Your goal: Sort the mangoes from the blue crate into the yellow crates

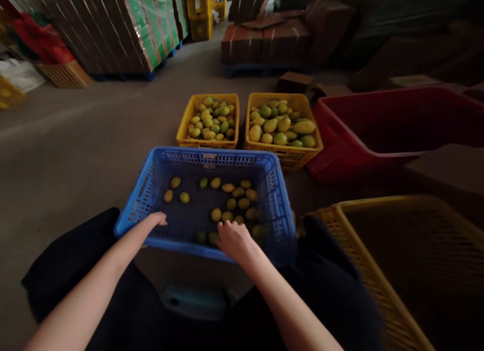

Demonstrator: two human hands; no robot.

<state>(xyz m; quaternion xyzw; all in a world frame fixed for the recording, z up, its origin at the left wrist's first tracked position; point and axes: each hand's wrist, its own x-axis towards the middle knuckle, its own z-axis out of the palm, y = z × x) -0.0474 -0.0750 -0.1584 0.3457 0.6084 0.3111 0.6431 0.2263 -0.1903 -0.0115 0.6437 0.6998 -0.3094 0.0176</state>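
Note:
In front of me is a blue plastic crate [204, 247] with slotted walls. Loose yellow-green oval fruits [244, 203] lie in it, mostly on the right, with a few at the left and back. My left hand [157, 219] is inside the crate's front left part, fingers curled down; what they may hold is hidden. Over the front edge of the right-hand fruits is my right hand [235, 236], knuckles up and fingers bent down beside a green fruit [213, 238]. Its fingertips are out of sight, so any fruit under them cannot be made out.
Behind stand two yellow crates, one of smaller fruits [207, 120] and one of larger ones [280, 124]. A red bin [340, 139] and a yellow crate [363, 260] are on the right. A wrapped pallet stack [151, 28] and cartons [264, 41] stand farther back.

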